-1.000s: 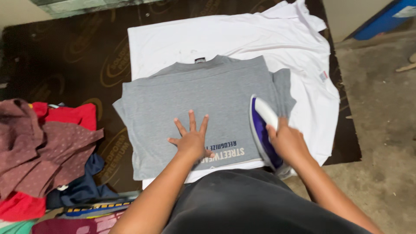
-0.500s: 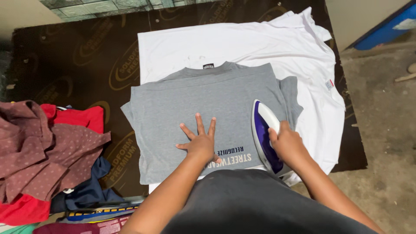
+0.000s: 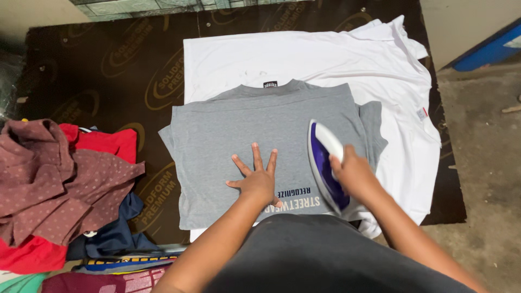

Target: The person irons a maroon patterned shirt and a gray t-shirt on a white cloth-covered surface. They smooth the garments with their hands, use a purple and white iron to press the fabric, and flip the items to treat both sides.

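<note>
Iron: the purple and white iron (image 3: pixel 324 163) rests on the right side of the grey T-shirt (image 3: pixel 260 135), long axis pointing away from the person
Right hand: the right hand (image 3: pixel 354 172) is closed around its handle
Left hand: the left hand (image 3: pixel 258 179) lies flat, fingers spread, on the shirt's lower middle, just left of the iron
Shirt: smooth grey, lying on a white shirt (image 3: pixel 336 59)

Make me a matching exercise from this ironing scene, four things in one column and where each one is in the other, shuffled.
Things:
1. left hand
2. iron
3. white shirt
4. maroon dotted cloth

Places:
A. on the clothes pile at the left
B. flat under the grey T-shirt
C. spread flat on the grey T-shirt
D. in the right hand, on the grey T-shirt's right side

Pairs: 1-C, 2-D, 3-B, 4-A
</note>
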